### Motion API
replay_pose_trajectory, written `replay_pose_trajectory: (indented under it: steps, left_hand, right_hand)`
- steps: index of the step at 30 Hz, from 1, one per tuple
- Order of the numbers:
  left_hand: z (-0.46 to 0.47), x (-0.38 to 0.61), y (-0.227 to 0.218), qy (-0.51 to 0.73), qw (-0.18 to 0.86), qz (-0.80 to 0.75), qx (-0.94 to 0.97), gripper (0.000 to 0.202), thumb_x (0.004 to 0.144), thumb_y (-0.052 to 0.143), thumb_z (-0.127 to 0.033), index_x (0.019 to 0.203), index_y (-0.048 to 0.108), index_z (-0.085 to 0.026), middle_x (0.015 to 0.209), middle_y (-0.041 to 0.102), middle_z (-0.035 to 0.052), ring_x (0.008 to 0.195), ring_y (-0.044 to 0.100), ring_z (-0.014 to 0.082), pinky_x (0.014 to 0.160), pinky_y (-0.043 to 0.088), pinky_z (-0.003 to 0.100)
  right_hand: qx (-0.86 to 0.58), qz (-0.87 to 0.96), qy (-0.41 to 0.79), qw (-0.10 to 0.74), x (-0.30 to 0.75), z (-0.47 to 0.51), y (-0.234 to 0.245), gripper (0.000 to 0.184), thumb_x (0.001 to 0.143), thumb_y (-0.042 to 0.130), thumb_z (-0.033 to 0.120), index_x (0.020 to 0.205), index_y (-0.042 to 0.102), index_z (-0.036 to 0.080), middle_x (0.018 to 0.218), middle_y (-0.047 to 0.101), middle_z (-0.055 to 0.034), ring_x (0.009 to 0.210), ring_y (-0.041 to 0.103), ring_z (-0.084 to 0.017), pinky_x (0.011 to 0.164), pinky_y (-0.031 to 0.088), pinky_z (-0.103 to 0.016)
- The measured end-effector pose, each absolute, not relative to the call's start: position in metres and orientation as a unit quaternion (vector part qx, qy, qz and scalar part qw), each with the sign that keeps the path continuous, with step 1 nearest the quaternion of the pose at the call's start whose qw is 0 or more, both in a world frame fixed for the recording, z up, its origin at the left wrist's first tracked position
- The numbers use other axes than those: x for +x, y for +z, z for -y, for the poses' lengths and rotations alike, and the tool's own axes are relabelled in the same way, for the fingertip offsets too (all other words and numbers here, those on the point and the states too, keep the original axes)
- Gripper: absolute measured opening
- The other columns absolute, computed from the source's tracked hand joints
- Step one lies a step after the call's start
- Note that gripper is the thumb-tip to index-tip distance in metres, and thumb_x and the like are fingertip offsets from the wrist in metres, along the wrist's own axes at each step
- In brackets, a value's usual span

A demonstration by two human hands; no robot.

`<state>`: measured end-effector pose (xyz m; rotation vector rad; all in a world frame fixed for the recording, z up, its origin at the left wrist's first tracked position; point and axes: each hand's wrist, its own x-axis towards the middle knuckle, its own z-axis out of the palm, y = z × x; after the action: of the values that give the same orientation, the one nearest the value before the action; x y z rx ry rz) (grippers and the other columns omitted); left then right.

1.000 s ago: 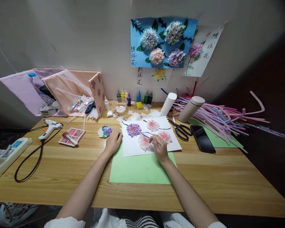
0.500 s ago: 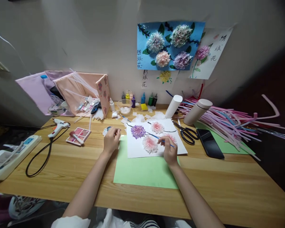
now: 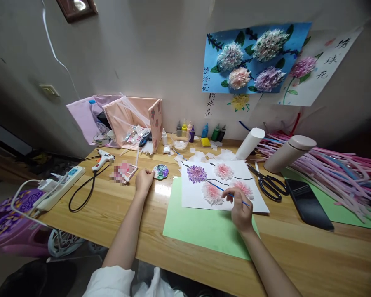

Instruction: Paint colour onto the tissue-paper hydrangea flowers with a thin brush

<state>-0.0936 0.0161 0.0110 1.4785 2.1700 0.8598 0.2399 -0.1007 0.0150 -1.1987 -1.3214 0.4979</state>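
Note:
My right hand [image 3: 241,208] pinches a thin blue paintbrush [image 3: 227,192] over a white sheet [image 3: 198,198] that bears a purple paper flower [image 3: 196,173] and three pink ones [image 3: 212,193]. The brush tip points toward the purple flower. The sheet lies on a green paper [image 3: 200,227]. My left hand [image 3: 144,180] rests on the wooden table [image 3: 117,218] with its fingers curled, touching a small flower-shaped paint palette [image 3: 160,171].
Scissors [image 3: 268,185], a dark phone [image 3: 309,204], two white cylinders [image 3: 250,143] and a heap of pink strips [image 3: 336,165] lie right. Paint bottles [image 3: 204,131] line the wall. A glue gun [image 3: 102,159], power strip [image 3: 58,187] and pink box [image 3: 136,121] are left.
My left hand left the white sheet and moved left to the palette. My right hand drew the brush back from the pink flower toward the sheet's lower right. The view swung left.

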Motion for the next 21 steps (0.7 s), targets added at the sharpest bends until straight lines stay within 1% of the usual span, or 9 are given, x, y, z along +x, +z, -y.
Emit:
replay_pose_trajectory:
  steps: [3, 6, 8, 11, 14, 17, 21]
  left_hand:
    - [-0.017, -0.094, 0.014, 0.325, 0.232, -0.761, 0.511, 0.024, 0.089, 0.066, -0.033, 0.077, 0.063, -0.012, 0.073, 0.066, -0.0003, 0.070, 0.063, 0.0132, 0.074, 0.053, 0.031]
    - [-0.016, -0.086, 0.020, 0.380, 0.257, -0.736, 0.497, 0.019, 0.085, 0.065, -0.030, 0.079, 0.064, -0.012, 0.068, 0.067, 0.0010, 0.062, 0.065, 0.0147, 0.064, 0.052, 0.028]
    - [-0.013, -0.075, 0.023, 0.426, 0.265, -0.709, 0.496, 0.016, 0.082, 0.065, -0.029, 0.080, 0.063, -0.013, 0.069, 0.070, 0.0031, 0.062, 0.067, 0.0167, 0.059, 0.052, 0.025]
    - [-0.007, -0.052, 0.026, 0.484, 0.282, -0.659, 0.501, 0.019, 0.080, 0.065, -0.034, 0.079, 0.061, -0.015, 0.076, 0.072, 0.0049, 0.070, 0.069, 0.0177, 0.060, 0.053, 0.023]
    - [0.002, -0.030, 0.023, 0.515, 0.321, -0.609, 0.511, 0.027, 0.079, 0.066, -0.043, 0.079, 0.059, -0.016, 0.076, 0.072, 0.0052, 0.071, 0.071, 0.0186, 0.059, 0.056, 0.024]
    - [0.010, -0.013, 0.018, 0.527, 0.358, -0.567, 0.522, 0.034, 0.076, 0.068, -0.050, 0.079, 0.060, -0.017, 0.076, 0.072, 0.0055, 0.071, 0.071, 0.0193, 0.060, 0.057, 0.025]
    - [0.015, -0.002, 0.011, 0.534, 0.379, -0.537, 0.531, 0.036, 0.073, 0.071, -0.051, 0.076, 0.061, -0.017, 0.075, 0.072, 0.0052, 0.070, 0.071, 0.0184, 0.063, 0.056, 0.025]
  right_hand:
    - [-0.509, 0.570, 0.224, 0.604, 0.237, 0.102, 0.017, 0.039, 0.100, 0.036, 0.039, 0.081, 0.065, 0.020, 0.073, 0.062, -0.0031, 0.063, 0.051, -0.016, 0.058, 0.040, -0.031]
    - [-0.494, 0.574, 0.233, 0.610, 0.231, 0.104, 0.019, 0.039, 0.100, 0.035, 0.038, 0.082, 0.065, 0.020, 0.073, 0.063, -0.0032, 0.064, 0.053, -0.016, 0.059, 0.043, -0.030]
    - [-0.485, 0.586, 0.247, 0.600, 0.226, 0.105, 0.020, 0.037, 0.100, 0.035, 0.036, 0.087, 0.066, 0.021, 0.078, 0.065, -0.0040, 0.067, 0.056, -0.016, 0.062, 0.045, -0.030]
    - [-0.473, 0.633, 0.278, 0.546, 0.218, 0.107, 0.021, 0.031, 0.100, 0.037, 0.035, 0.100, 0.066, 0.022, 0.091, 0.067, -0.0055, 0.075, 0.059, -0.017, 0.067, 0.047, -0.030]
    - [-0.459, 0.687, 0.284, 0.486, 0.213, 0.107, 0.020, 0.029, 0.100, 0.038, 0.034, 0.110, 0.064, 0.025, 0.100, 0.066, -0.0059, 0.087, 0.061, -0.019, 0.076, 0.048, -0.032]
    - [-0.450, 0.718, 0.277, 0.452, 0.212, 0.105, 0.017, 0.028, 0.100, 0.037, 0.032, 0.111, 0.062, 0.026, 0.103, 0.067, -0.0057, 0.096, 0.060, -0.021, 0.085, 0.047, -0.035]
    - [-0.451, 0.734, 0.265, 0.433, 0.213, 0.104, 0.014, 0.027, 0.100, 0.036, 0.031, 0.110, 0.061, 0.025, 0.104, 0.067, -0.0060, 0.099, 0.059, -0.021, 0.087, 0.045, -0.037]
